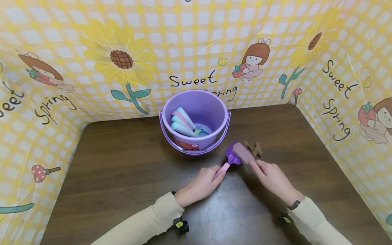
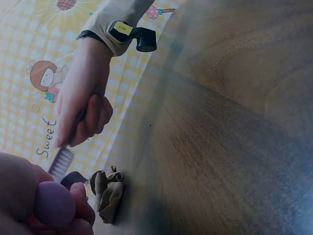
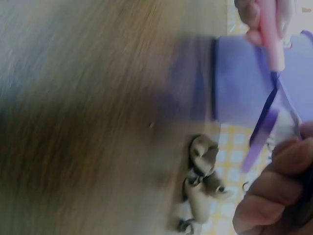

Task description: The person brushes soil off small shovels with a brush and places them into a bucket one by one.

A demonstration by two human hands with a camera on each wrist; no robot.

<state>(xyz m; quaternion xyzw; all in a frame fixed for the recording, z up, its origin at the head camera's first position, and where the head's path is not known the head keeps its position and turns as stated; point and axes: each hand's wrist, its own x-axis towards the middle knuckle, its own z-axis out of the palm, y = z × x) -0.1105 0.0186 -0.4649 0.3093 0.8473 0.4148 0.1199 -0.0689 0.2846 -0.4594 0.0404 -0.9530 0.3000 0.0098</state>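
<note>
My left hand (image 1: 204, 183) grips the pink handle of a small purple shovel (image 1: 231, 157), its head pointing away from me. In my right hand (image 1: 273, 177) is a pale pink brush (image 1: 243, 152), bristles turned down toward the shovel head and overlapping it in the head view. The left wrist view shows the brush bristles (image 2: 62, 162) close to the shovel's dark head. Just behind the two tools, a brown, crumpled, folded-looking thing (image 3: 198, 196) lies on the table.
A purple bucket (image 1: 202, 106) with its handle hanging down stands at the table's back. Inside lean several tools with light blue and pink handles (image 1: 183, 123). Yellow checked cloth (image 1: 190, 41) walls the brown table (image 1: 122, 163) at the back and sides.
</note>
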